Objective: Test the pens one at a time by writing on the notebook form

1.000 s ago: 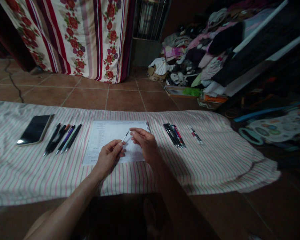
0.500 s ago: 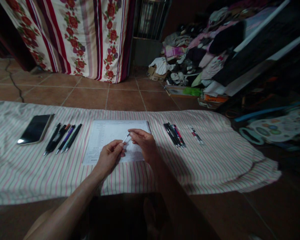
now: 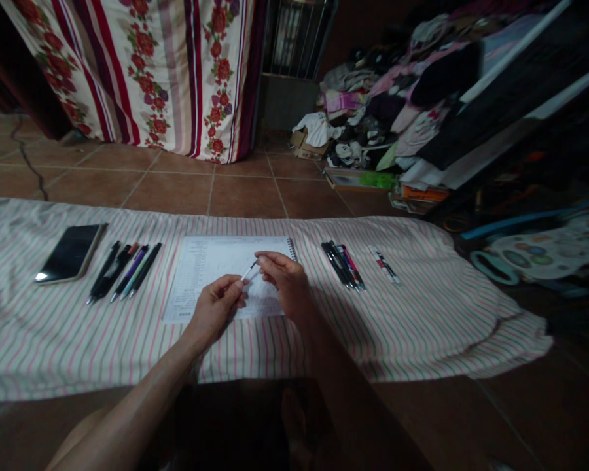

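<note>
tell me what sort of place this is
Most likely a room in a home: a floral striped curtain hangs down toward a tiled floor, and a heap of clothes is piled at the far right.

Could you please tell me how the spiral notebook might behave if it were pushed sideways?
The spiral notebook would probably slide rather than roll or tip, as it lies broad and flat. The striped cloth beneath, visibly wrinkled, might bunch or drag along. Looking thin, the notebook may flex away from the spiral binding on its right edge.
</note>
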The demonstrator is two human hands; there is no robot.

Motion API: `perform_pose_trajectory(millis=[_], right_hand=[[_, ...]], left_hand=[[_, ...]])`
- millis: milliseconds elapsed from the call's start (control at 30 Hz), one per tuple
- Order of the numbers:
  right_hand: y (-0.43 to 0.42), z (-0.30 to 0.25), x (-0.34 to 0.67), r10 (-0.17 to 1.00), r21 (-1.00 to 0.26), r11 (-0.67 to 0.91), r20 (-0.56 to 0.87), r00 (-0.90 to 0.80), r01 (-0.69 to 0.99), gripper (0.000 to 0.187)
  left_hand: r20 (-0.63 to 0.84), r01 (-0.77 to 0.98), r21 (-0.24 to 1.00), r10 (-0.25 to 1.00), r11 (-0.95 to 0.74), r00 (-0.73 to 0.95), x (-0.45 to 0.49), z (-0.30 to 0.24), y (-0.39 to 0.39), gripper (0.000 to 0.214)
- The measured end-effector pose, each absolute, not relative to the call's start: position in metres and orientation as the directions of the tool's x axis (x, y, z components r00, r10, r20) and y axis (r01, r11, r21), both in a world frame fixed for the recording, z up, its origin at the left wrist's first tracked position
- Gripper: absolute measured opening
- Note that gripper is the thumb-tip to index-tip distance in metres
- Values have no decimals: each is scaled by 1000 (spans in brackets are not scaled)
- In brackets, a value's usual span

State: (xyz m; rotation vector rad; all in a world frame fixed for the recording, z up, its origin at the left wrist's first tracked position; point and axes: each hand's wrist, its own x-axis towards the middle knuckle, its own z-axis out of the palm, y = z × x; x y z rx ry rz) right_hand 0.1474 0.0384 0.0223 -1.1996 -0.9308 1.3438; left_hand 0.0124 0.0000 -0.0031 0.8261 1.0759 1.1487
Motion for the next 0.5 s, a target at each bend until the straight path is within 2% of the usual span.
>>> perform_pose_trajectory(millis=[500], right_hand=[[40,27,155,974,-916,-179,-217,66,-358,25]], left_hand=[[-262,-279,924,964,261,32,13,0,-1,33]])
